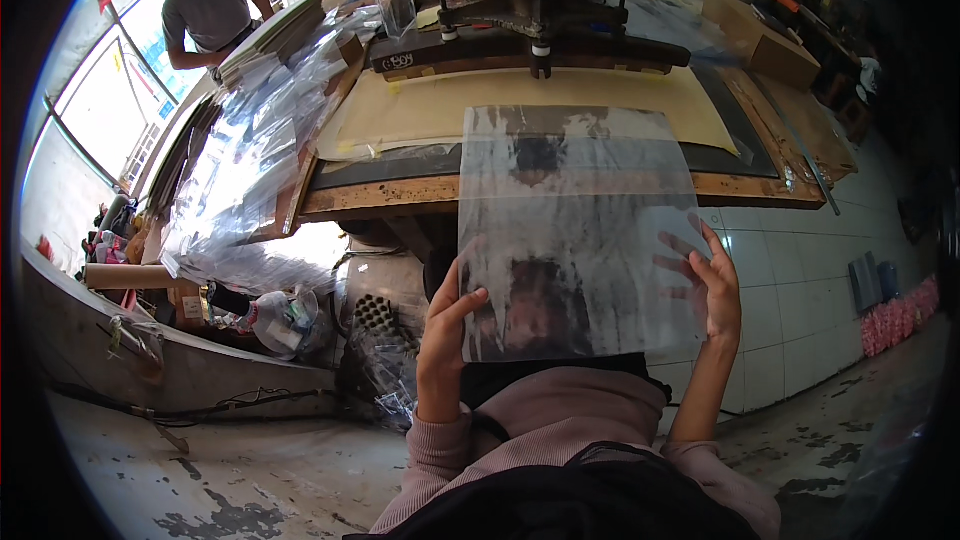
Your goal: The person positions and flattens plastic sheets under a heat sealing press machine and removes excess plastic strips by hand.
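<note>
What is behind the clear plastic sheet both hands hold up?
Through the clear plastic sheet show the right hand fingers, dim wooden table edge and a dark blurred shape. Smears hide finer detail. The left hand grips its lower corner.

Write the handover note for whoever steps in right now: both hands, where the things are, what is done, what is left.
Left hand: grips the lower left edge of the clear plastic sheet, thumb on front.
Right hand: supports the sheet's right edge, fingers spread behind it.
The sheet is held up in front of the wooden work table, off its surface.
A heap of clear plastic bags lies on the table's left.
Done: one sheet in hand.
Left: setting it down; where is not shown.
</note>
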{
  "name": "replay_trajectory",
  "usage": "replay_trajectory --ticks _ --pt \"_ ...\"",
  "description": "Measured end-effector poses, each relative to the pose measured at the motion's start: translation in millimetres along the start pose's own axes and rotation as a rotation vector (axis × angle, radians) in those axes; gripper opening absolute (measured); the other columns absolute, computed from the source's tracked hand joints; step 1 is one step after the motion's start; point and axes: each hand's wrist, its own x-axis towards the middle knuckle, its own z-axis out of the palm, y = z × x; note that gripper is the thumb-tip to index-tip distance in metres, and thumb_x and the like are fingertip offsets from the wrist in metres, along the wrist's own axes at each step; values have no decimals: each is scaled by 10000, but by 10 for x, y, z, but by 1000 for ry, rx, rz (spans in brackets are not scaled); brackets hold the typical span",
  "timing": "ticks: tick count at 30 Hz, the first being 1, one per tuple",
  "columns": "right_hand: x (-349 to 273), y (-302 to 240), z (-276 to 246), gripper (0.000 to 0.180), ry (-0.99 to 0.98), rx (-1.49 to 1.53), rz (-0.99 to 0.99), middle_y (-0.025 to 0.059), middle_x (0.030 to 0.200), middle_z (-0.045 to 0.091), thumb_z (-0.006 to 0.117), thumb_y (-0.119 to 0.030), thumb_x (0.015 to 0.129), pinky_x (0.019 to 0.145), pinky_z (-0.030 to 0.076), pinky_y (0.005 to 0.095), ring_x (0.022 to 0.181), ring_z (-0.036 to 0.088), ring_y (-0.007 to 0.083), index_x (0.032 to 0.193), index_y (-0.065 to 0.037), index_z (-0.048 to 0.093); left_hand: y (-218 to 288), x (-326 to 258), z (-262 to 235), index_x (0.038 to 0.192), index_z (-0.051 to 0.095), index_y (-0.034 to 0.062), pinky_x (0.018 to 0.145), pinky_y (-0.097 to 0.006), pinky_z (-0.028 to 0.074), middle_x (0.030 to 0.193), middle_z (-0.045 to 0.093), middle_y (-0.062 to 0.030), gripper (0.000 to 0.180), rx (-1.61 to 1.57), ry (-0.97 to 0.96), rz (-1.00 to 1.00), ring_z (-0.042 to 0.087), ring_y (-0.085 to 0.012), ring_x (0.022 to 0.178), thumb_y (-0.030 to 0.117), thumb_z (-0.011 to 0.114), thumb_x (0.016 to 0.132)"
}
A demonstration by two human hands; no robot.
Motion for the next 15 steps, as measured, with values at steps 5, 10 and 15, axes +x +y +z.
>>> replay_trajectory --ticks 5,10,15 --pt "-202 -382 -77 665 34 -146 -40 226 1005 594 573 -181 816 387 517 292 623 650 258 1365 -12 238 -41 -60 308 1341 291 -22 953 -320 396 1252 458 -183 639 -18 -16 2 494 -248 1133 -35 508 740" --pt "-52 -1001 -644 736 196 -352 -243 157 934 618 638 -264 791 323 409 188 511 606 151 1376 -35 255 -71 278 888 1410 104 82 928 -326 404 1235 444 -139 569 442 -439 136 488 -201 1109 112 416 935" --pt "571 -1801 -1826 668 223 -769 -167 131 1070 594 585 -376 826 504 446 239 638 606 150 1348 -45 331 11 852 1748 1411 61 35 850 -312 458 1255 449 -227 660 506 -716 -156 482 -253 1146 217 470 927"
